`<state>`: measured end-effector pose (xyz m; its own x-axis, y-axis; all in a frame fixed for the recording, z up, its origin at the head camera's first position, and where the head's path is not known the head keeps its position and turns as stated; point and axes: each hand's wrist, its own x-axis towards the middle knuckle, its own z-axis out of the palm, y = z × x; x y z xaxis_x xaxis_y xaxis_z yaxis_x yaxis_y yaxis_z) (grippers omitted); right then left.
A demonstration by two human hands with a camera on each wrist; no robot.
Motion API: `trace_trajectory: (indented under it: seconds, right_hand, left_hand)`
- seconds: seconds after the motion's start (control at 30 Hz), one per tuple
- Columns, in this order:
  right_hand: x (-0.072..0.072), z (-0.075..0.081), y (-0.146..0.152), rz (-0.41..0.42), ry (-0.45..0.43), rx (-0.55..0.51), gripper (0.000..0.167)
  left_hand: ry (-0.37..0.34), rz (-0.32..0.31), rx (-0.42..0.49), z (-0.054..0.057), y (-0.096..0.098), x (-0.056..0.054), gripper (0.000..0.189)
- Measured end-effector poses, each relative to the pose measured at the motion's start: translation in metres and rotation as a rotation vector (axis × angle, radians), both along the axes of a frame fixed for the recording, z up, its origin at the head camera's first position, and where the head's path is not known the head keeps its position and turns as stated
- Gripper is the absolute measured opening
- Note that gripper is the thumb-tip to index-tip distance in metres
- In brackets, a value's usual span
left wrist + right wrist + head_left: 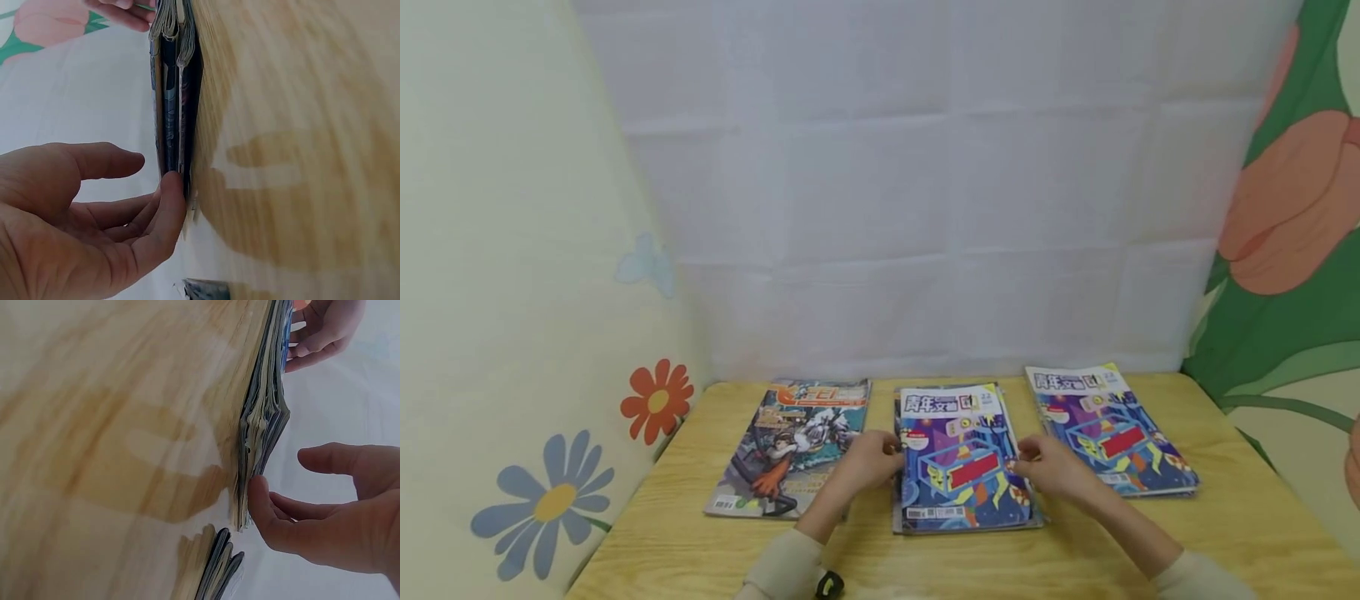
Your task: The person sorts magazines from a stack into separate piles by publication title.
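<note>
A stack of magazines [958, 462], its top cover purple and blue, lies flat on the wooden table between the two hands. At the stack's left side, the left hand [872, 460] touches the edges with its fingers; its thumb stands apart, as the left wrist view shows of this hand [94, 219]. The right hand [1060, 471] touches the opposite side. In the right wrist view, fingertips of the right hand [337, 506] rest against the page edges [259, 431], with the thumb held away. Several magazines are layered unevenly there.
To the left lies a magazine with a grey and orange cover [797, 450]. A second stack with the same purple cover [1108, 433] lies to the right. Behind the wooden table [662, 533] hangs a white cloth [925, 208]; flower-patterned walls stand at both sides.
</note>
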<state>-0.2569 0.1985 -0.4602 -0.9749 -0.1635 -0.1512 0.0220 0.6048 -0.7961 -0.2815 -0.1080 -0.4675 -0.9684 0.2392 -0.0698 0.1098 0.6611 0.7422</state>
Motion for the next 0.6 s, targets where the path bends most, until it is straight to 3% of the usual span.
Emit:
trace_trajectory:
  seconds: [0.27, 0.6]
  right_hand:
    - [-0.006, -0.001, -0.001, -0.011, -0.078, 0.004, 0.048]
    - [-0.012, -0.004, -0.004, -0.055, -0.155, -0.028, 0.051]
  left_hand:
    - [-0.039, 0.018, 0.019, -0.002, -0.001, -0.003, 0.04]
    - [-0.166, 0.085, 0.243, -0.004, 0.0, -0.001, 0.043]
